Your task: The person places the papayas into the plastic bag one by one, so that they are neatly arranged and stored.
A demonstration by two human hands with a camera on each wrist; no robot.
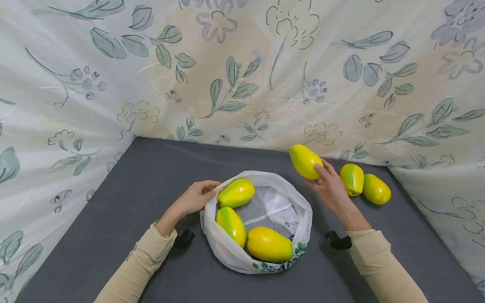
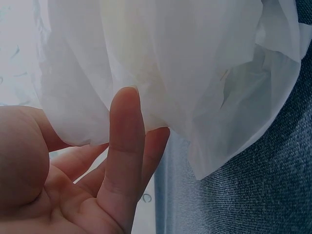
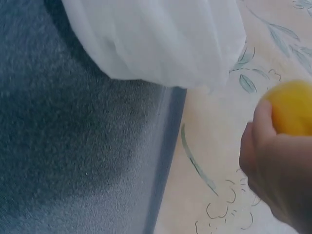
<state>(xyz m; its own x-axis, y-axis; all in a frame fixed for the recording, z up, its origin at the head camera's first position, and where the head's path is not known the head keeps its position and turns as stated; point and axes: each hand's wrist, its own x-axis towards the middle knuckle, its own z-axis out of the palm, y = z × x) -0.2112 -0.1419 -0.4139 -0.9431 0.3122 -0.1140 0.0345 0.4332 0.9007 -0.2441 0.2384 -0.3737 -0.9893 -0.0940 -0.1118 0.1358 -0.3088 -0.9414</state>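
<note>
A white plastic bag (image 1: 305,214) with a green leaf print stands with its mouth wide. Inside it lie three yellow-green papayas: one papaya (image 1: 236,193) at the back left, another papaya (image 1: 230,226) below it, and a third papaya (image 1: 269,244) at the front. My left hand (image 1: 195,197) grips the bag's left rim; the left wrist view shows its fingers on the thin plastic (image 2: 195,58). To the right of the bag, my right hand (image 1: 328,185) holds a papaya (image 1: 305,162) above the table, thumb on its near side. The right wrist view shows only part of this papaya (image 3: 295,109).
Two more papayas, one upright papaya (image 1: 352,179) and one leaning papaya (image 1: 377,189), rest side by side at the back right of the dark grey table (image 1: 151,168). Floral cloth (image 1: 235,84) hangs behind the table and along both sides.
</note>
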